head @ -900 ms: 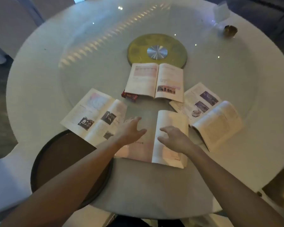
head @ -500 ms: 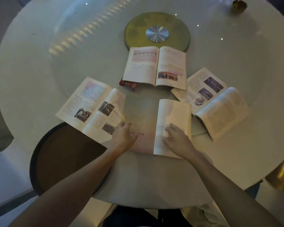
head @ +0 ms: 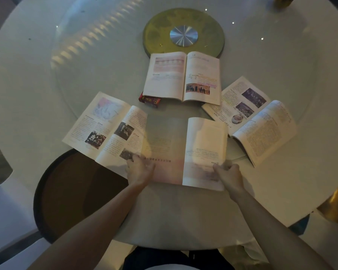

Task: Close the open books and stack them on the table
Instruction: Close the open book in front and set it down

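Note:
Several open books lie on the round white table. The nearest open book lies in front of me. My left hand rests with curled fingers on its lower left corner. My right hand pinches the lower edge of its right page. Another open book lies to the left, partly under the near one. A third open book lies behind, and a fourth is at the right with its right half raised.
A gold disc with a silver hub marks the table's middle. A small red box sticks out from under the far book. A dark round tray sits at the table's near left edge. A gold cup stands far right.
Both hands slid back toward me to the near book's lower edge, and their fingers curled. The right hand now pinches the right page. The camera tilted closer.

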Motion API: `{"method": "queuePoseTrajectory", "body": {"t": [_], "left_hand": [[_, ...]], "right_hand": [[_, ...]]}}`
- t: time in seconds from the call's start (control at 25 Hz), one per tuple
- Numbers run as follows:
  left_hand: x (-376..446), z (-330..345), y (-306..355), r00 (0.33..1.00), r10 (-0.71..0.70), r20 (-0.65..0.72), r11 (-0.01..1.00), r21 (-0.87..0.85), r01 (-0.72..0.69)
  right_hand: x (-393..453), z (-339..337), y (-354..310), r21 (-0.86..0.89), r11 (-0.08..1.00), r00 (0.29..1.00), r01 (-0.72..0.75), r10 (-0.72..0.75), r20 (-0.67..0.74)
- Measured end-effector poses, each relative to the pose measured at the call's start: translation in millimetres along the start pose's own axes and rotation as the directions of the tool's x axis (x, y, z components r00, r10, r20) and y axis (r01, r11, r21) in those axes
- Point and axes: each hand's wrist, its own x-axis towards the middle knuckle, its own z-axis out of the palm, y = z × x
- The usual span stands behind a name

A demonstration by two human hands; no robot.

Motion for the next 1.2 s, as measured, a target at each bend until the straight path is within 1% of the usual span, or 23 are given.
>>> {"method": "queuePoseTrajectory", "body": {"t": [0.04,0.12,0.24,0.32,0.4,0.52,0.68,0.76,0.84,0.92,1.0,1.04,1.08,1.16,1.2], "left_hand": [[1.9,-0.2,-1.8,1.000,-0.023,0.004,1.000,0.002,0.023],[5.8,-2.5,-6.1,0.998,-0.057,0.033,0.997,-0.041,0.059],[4.0,-10.0,-5.6,0.993,-0.085,0.087,0.985,-0.145,0.097],[7.3,-11.4,-10.6,0.992,-0.076,0.097,0.984,-0.153,0.091],[11.6,-11.5,-16.1,0.990,-0.081,0.113,0.974,-0.201,0.103],[12.1,-11.6,-21.5,0.971,-0.088,0.221,0.934,-0.321,0.158],[-1.0,-19.8,-18.0,0.938,-0.013,0.348,0.869,-0.460,0.182],[-4.9,-26.9,-14.2,0.933,0.062,0.355,0.832,-0.534,0.149],[-9.2,-30.9,-7.0,0.924,0.110,0.366,0.798,-0.587,0.138],[-12.7,-28.6,1.6,0.904,0.151,0.399,0.761,-0.631,0.152],[-16.6,-25.8,11.8,0.880,0.182,0.438,0.701,-0.685,0.197],[-18.0,-25.3,15.9,0.866,0.199,0.460,0.670,-0.709,0.223],[-18.5,-23.8,19.0,0.850,0.213,0.482,0.663,-0.710,0.237],[-21.3,-21.0,22.1,0.835,0.225,0.502,0.696,-0.683,0.223],[-23.4,-19.8,22.6,0.852,0.203,0.483,0.715,-0.667,0.208]], "right_hand": [[2.1,-0.7,1.3,0.072,0.997,0.999,-0.036,0.033,0.030],[0.0,-5.1,-0.7,0.148,0.988,0.996,-0.051,0.039,0.084],[-4.6,-12.6,-7.0,0.158,0.987,0.994,-0.029,0.012,0.108],[-5.3,-17.6,-11.4,0.197,0.980,0.995,-0.010,-0.009,0.096],[-8.3,-23.1,-18.1,0.226,0.974,0.996,0.005,-0.025,0.083],[-13.7,-29.8,-25.8,0.208,0.977,0.994,0.048,-0.068,0.090],[-19.2,-37.0,-32.6,0.183,0.980,0.995,0.078,-0.088,0.050],[-27.7,-41.9,-43.7,0.184,0.976,0.992,0.119,-0.127,0.029],[-42.0,-43.2,-58.0,0.214,0.958,0.976,0.191,-0.208,0.062],[-60.5,-32.3,-74.4,0.240,0.932,0.938,0.271,-0.312,0.152],[-79.3,-7.2,-84.3,0.184,0.904,0.868,0.385,-0.423,0.261],[-86.9,8.7,-84.8,0.122,0.889,0.827,0.441,-0.456,0.330],[-93.9,23.4,-83.7,0.032,0.863,0.779,0.504,-0.470,0.414],[-104.9,46.2,-76.1,-0.156,0.744,0.670,0.650,-0.463,0.581],[-106.8,53.2,-70.3,-0.204,0.688,0.637,0.697,-0.462,0.617]]}}
